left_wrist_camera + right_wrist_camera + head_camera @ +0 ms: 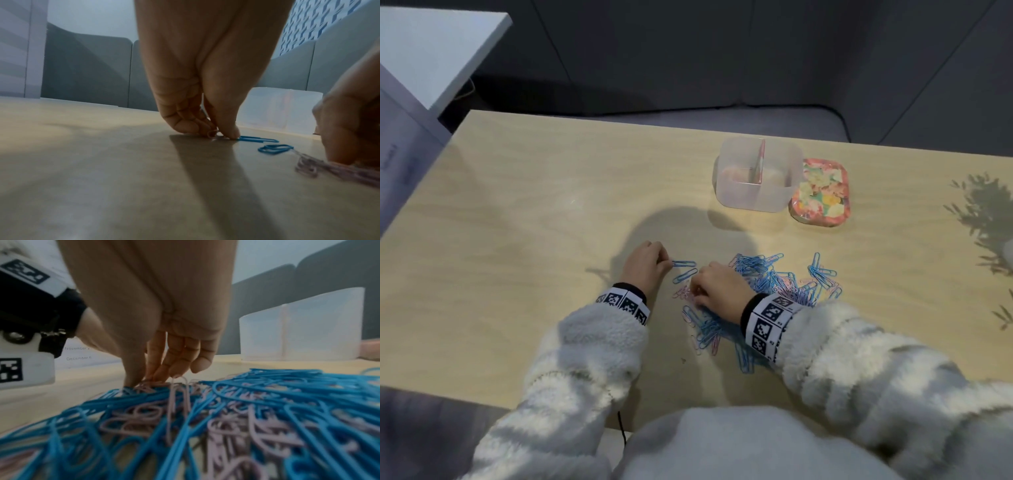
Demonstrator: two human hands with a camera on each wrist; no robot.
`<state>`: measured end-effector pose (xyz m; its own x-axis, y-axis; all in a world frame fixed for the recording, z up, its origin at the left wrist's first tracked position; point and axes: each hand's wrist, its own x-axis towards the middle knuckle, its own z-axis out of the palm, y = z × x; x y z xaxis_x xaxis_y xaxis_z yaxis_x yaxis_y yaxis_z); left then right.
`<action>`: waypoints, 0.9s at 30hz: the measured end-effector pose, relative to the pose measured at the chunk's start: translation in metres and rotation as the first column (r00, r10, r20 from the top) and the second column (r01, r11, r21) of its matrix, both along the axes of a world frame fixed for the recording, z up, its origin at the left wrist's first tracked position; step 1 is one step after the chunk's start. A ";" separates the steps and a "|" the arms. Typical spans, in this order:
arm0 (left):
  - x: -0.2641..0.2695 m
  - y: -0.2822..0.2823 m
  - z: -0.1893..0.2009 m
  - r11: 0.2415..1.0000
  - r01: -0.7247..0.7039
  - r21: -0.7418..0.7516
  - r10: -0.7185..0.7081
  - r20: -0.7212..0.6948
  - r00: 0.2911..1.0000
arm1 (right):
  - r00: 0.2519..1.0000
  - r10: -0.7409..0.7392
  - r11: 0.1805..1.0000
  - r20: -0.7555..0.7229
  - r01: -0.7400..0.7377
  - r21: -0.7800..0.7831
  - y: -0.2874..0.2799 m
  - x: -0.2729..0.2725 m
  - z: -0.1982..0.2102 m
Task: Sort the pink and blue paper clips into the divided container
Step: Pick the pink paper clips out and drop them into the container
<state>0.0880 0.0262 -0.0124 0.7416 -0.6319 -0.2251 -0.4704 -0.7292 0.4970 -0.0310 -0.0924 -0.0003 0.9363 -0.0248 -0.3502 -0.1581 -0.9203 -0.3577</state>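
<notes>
A mixed pile of blue and pink paper clips [774,279] lies on the wooden table in front of me. The translucent divided container [758,174] stands beyond it. My left hand [667,263] is left of the pile, fingers curled down to the table. They pinch a small pink clip [211,134], and the thumb tip rests on the end of a blue clip [257,139]. A second blue clip [275,148] lies just beside it. My right hand [695,291] reaches down at the pile's left edge, thumb and fingers [174,356] closing on pink clips [144,387].
A floral tin [820,192] sits against the container's right side. A white board [431,48] and papers are off the table's far left corner. Leaf shadows fall on the table's right end [983,212]. Bare tabletop [517,222] stretches left of my hands.
</notes>
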 end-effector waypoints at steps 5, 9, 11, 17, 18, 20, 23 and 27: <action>-0.005 0.008 0.004 0.999 0.008 -0.032 -0.008 0.001 1.000 | 0.980 -0.197 0.965 -0.023 0.198 0.172 -0.015 -0.008 -0.005; -0.015 0.007 0.011 0.996 0.083 -0.021 -0.084 -0.105 0.991 | 0.958 -0.287 0.931 -0.004 0.280 0.233 -0.035 -0.016 0.000; -0.022 0.007 0.012 0.994 0.109 0.024 -0.105 -0.151 0.983 | 0.931 -0.363 0.893 0.019 0.343 0.291 -0.047 -0.020 0.001; -0.045 0.004 0.001 0.990 0.116 0.080 -0.116 -0.005 0.993 | 0.909 -0.414 0.848 0.053 0.364 0.386 -0.046 -0.015 0.006; -0.045 0.002 -0.001 0.988 0.127 0.083 -0.129 0.009 0.992 | 0.933 -0.359 0.878 0.039 0.323 0.353 -0.038 -0.013 0.004; -0.045 -0.001 -0.002 0.981 0.166 0.103 -0.168 0.015 0.986 | 0.961 -0.275 0.924 -0.006 0.266 0.273 -0.023 -0.008 -0.002; -0.042 -0.002 -0.003 0.965 0.229 0.126 -0.235 0.031 0.971 | 0.979 -0.205 0.974 -0.018 0.206 0.097 -0.012 -0.002 -0.009; -0.043 -0.003 -0.006 0.934 0.317 0.168 -0.339 0.123 0.933 | 0.986 -0.154 0.986 -0.057 0.157 0.049 -0.007 -0.002 -0.009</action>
<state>0.0455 0.0235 -0.0179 0.5303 -0.8147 -0.2347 -0.7553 -0.5797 0.3056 -0.0330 -0.0993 -0.0090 0.9026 -0.1486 -0.4041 -0.3178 -0.8631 -0.3925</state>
